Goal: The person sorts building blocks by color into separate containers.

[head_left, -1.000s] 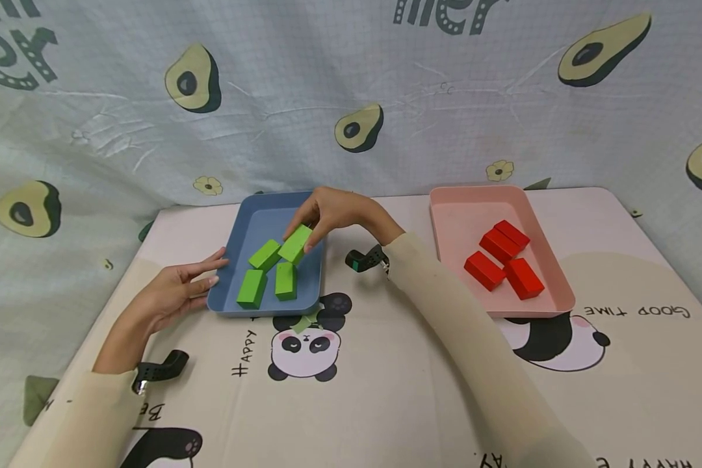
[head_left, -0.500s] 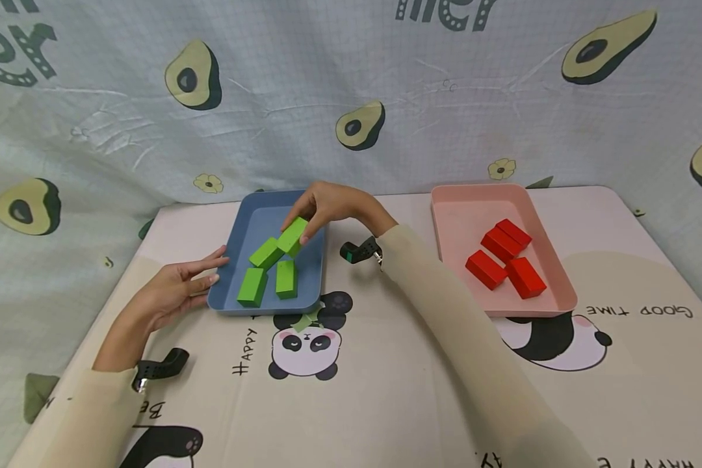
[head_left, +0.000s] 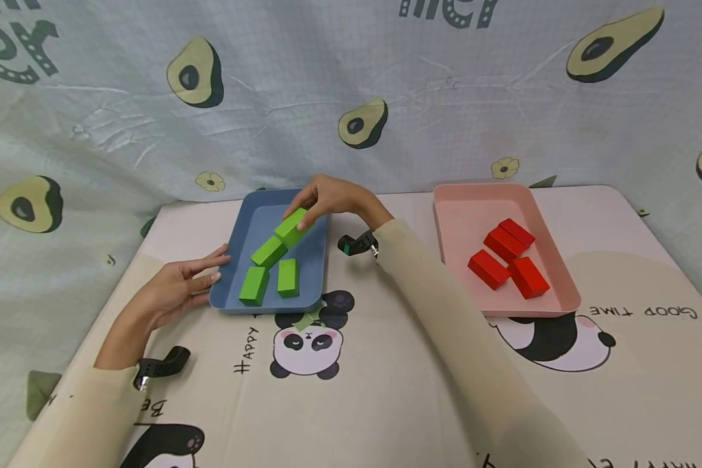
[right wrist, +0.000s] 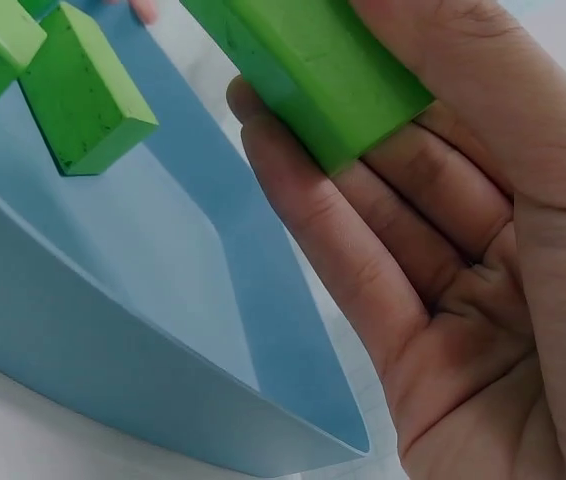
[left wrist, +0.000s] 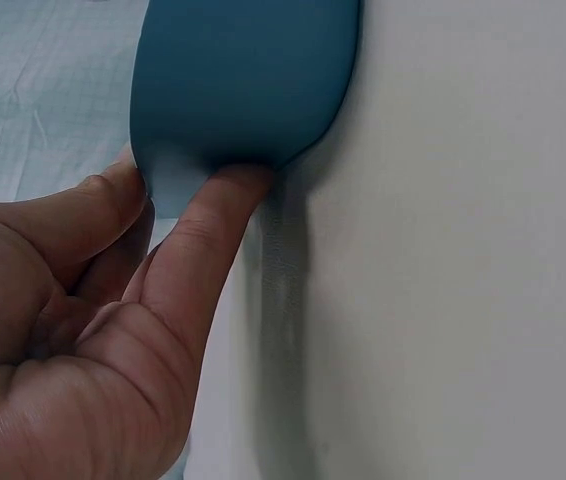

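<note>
My right hand [head_left: 335,198] pinches a green block [head_left: 290,227] between thumb and fingers, over the right rear part of the blue tray [head_left: 272,203]. In the right wrist view the held block [right wrist: 313,75] shows between the thumb and the fingers, its far end cut off by the frame. Several other green blocks [head_left: 269,251] lie in the tray toward its front. My left hand [head_left: 172,289] is at the tray's left side, fingers extended. In the left wrist view its fingertips touch the tray's outer wall [left wrist: 238,90].
A pink tray [head_left: 465,203] with several red blocks [head_left: 528,277] stands on the right. Both trays are on a table [head_left: 398,364] with a panda-print cover. Behind it hangs an avocado-print sheet [head_left: 281,84]. Each wrist wears a black camera mount [head_left: 165,364].
My right hand has moved slightly toward the back of the blue tray, and the green block in its grip has shifted with it. The left hand has stayed at the tray's side.
</note>
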{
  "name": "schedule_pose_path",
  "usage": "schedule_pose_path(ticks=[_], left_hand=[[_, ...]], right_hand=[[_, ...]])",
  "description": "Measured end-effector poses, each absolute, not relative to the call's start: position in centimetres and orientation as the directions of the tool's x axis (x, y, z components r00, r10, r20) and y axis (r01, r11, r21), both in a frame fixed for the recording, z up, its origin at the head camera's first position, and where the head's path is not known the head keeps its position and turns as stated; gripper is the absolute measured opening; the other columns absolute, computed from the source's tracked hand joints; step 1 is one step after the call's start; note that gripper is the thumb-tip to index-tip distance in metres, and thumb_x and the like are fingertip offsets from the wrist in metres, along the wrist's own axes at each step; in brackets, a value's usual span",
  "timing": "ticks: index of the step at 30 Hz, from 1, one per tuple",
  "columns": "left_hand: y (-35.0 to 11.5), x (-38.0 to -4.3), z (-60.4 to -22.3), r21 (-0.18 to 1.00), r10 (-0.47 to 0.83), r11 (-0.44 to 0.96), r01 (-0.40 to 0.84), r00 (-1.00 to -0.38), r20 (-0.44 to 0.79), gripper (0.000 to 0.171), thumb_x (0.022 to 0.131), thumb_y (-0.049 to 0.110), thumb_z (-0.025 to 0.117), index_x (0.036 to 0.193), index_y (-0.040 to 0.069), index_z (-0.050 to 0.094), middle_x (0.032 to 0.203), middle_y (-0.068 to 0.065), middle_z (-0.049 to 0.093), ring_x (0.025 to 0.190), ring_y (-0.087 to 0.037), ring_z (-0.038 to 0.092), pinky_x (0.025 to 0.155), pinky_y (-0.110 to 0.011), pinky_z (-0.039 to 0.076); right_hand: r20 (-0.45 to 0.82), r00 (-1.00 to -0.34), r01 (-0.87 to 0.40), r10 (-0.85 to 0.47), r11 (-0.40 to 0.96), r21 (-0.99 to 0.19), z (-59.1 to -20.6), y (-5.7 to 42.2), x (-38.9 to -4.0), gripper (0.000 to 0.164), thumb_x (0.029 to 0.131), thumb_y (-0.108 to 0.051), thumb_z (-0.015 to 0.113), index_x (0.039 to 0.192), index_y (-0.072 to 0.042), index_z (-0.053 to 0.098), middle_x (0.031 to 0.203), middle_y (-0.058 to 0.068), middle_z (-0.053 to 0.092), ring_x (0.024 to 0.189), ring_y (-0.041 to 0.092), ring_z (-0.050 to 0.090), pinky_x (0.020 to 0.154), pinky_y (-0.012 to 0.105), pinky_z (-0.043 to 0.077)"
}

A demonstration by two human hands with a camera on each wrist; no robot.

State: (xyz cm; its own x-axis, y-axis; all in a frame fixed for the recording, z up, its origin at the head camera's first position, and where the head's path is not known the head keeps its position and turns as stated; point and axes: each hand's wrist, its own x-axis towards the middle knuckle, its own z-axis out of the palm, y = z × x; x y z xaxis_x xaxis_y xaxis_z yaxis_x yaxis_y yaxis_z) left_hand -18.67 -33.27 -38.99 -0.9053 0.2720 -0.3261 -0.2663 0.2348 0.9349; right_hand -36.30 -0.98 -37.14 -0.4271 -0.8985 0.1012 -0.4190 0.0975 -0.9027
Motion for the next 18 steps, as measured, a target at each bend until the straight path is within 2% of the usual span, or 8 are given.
schedule_pose_path(ticks=[8,18], left_hand=[[-33.00,-18.82,-38.68,0.927,0.260,0.272,-0.259,-0.908,-0.330,0.062,0.104,0.010,0.058,0.157,-0.001,0.028,0.170,0.000,0.006,0.116,0.010,0.057,0.092,-0.025,0.055],[-33.04,-18.69,-38.65,0.921,0.251,0.273,-0.277,-0.904,-0.346,0.062,0.104,0.010,0.058,0.158,0.000,0.028,0.170,0.001,0.005,0.115,0.010,0.057,0.092,-0.025,0.056]], right_hand=[[0.092,-0.443,-0.395,-0.892,0.102,-0.913,-37.01,-0.98,-36.66,0.035,0.080,-0.003,0.085,0.114,-0.001,0.077,0.112,0.010,0.076,0.094,0.026,0.071,0.080,0.032,0.057],[0.096,-0.398,-0.422,-0.912,0.089,-0.902,-37.51,-1.53,-37.26,0.035,0.082,-0.001,0.084,0.116,0.000,0.076,0.117,0.010,0.074,0.093,0.022,0.067,0.083,0.033,0.056]])
